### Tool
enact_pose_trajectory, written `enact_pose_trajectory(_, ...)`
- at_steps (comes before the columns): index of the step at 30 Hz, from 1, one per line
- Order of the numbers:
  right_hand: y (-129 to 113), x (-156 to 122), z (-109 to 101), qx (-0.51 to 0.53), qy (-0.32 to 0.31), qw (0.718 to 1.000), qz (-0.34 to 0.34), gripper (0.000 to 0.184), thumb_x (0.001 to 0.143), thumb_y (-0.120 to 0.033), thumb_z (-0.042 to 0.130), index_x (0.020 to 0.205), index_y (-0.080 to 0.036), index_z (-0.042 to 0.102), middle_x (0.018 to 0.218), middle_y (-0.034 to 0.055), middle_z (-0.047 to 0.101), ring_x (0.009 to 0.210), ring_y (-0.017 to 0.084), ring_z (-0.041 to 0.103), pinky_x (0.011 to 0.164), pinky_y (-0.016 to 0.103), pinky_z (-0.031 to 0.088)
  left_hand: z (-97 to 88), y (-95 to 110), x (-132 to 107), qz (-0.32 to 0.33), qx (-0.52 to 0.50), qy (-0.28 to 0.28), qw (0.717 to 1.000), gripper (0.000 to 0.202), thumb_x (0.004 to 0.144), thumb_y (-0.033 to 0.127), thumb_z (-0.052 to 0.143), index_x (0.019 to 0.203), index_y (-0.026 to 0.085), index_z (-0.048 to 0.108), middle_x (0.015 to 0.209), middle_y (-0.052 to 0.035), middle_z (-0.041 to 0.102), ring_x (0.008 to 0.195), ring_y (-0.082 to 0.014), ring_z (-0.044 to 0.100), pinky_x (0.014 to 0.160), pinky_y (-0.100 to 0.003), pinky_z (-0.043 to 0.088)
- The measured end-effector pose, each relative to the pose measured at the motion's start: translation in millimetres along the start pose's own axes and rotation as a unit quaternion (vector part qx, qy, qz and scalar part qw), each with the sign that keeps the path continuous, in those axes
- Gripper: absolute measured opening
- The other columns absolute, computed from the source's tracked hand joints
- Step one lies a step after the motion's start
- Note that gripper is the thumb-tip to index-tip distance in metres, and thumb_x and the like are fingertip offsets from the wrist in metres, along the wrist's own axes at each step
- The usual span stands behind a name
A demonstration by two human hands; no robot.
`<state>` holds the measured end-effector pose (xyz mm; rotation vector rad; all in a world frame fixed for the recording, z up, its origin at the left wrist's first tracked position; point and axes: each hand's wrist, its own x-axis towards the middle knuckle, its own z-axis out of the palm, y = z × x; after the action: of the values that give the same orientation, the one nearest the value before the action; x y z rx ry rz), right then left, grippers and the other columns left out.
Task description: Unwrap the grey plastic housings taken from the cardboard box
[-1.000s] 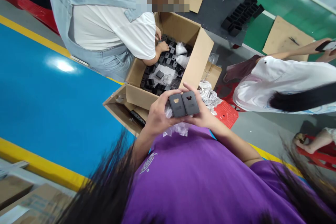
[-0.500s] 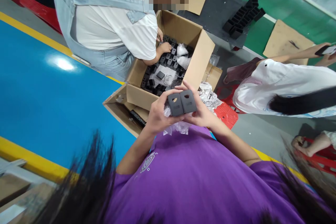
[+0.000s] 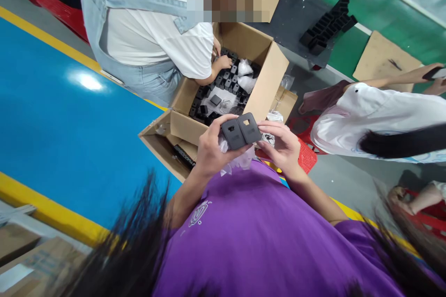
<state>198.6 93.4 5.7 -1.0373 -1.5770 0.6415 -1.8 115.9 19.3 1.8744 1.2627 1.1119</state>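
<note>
My left hand (image 3: pixel 211 148) is closed around two dark grey plastic parts (image 3: pixel 241 130) held side by side, together with a crumpled clear plastic bag (image 3: pixel 239 161) under them. My right hand (image 3: pixel 284 146) is just right of the parts, fingers curled, touching their right edge. I hold all this in front of my purple shirt, above the near edge of an open cardboard box (image 3: pixel 266 76). The box holds several small black parts (image 3: pixel 226 81) and white bags (image 3: pixel 246 79).
A person in a white shirt and denim overalls (image 3: pixel 146 32) reaches into the box from the far side. Another person in white (image 3: pixel 376 111) bends at the right. A red plastic stool (image 3: pixel 306 155), a black tray stack (image 3: pixel 327 25), cardboard sheets and blue floor surround.
My right hand has slid off the parts to their right side, leaving my left hand carrying them. The view has shifted slightly.
</note>
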Motion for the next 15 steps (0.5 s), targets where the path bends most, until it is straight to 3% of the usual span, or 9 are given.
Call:
enact_pose_trajectory(5,-1.3,-3.6,3.2,-0.029,0.048,0.998,0.012,0.014,0.088,-0.024,0.076,0.101,-0.03,0.077,0.102,0.003,0.081,0.095,0.023,0.078,0.085,0.044,0.066,2.2,-0.9,1.3,0.002,0.006,0.006,1.0,0.061,0.076,0.05,0.086,0.123,0.023,0.058,0.117,-0.0041,0.075,0.096,-0.0174,0.074,0.087,-0.028,0.06)
enact_pose_trajectory(10,-2.1,-5.4,5.2,-0.014,0.059,0.998,0.002,0.016,0.088,-0.019,0.075,0.1,-0.03,0.075,0.103,0.0024,0.081,0.093,0.021,0.078,0.081,0.041,0.066,1.8,-0.2,0.9,0.005,0.017,0.008,1.0,0.06,0.078,0.052,0.084,0.124,0.023,0.058,0.116,-0.004,0.075,0.095,-0.0176,0.074,0.087,-0.028,0.06)
enact_pose_trajectory(15,-3.3,-5.8,6.6,-0.024,0.062,0.997,0.028,0.003,0.089,-0.025,0.074,0.09,-0.028,0.072,0.099,0.0038,0.081,0.091,0.023,0.078,0.082,0.043,0.066,1.9,-0.6,-0.1,0.004,0.019,0.011,1.0,0.061,0.077,0.052,0.084,0.124,0.024,0.057,0.119,-0.0046,0.074,0.1,-0.0195,0.075,0.09,-0.031,0.06)
